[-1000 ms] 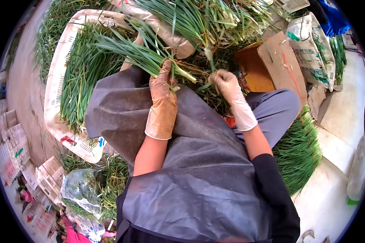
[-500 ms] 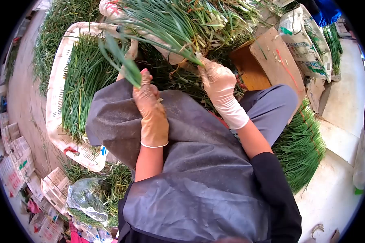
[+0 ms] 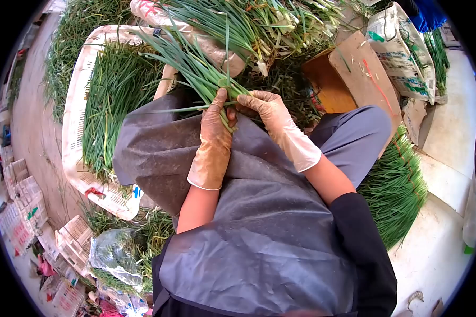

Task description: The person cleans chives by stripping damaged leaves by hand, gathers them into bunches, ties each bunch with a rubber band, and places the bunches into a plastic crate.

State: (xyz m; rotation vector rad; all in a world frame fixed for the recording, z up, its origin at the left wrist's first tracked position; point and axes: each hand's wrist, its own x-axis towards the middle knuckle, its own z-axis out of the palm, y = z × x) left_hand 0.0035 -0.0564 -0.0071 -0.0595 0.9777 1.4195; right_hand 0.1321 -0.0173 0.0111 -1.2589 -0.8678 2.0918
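Observation:
My left hand (image 3: 217, 119), in a stained translucent glove, is closed round the lower stalks of a small bunch of green chives (image 3: 198, 71). The leaves fan up and left from my fist, and one long blade sticks out sideways over the dark apron (image 3: 158, 129). My right hand (image 3: 267, 108), in a paler glove, pinches at the stalk side of the same bunch, its fingertips almost touching my left hand. Just beyond, a heap of untrimmed chives (image 3: 285, 26) with pale root ends lies on a white sack (image 3: 217, 50).
A white plastic basket (image 3: 71, 132) holding chives stands at the left. On the right are an open cardboard box (image 3: 362, 74), a printed carton (image 3: 396, 53) and a large stack of chives (image 3: 391, 195). Leaf scraps and a clear plastic bag (image 3: 113, 253) lie at lower left.
My right hand has left the heap and moved left and down to the stalks in my left hand. The left hand has shifted right, and the bunch in it looks fuller.

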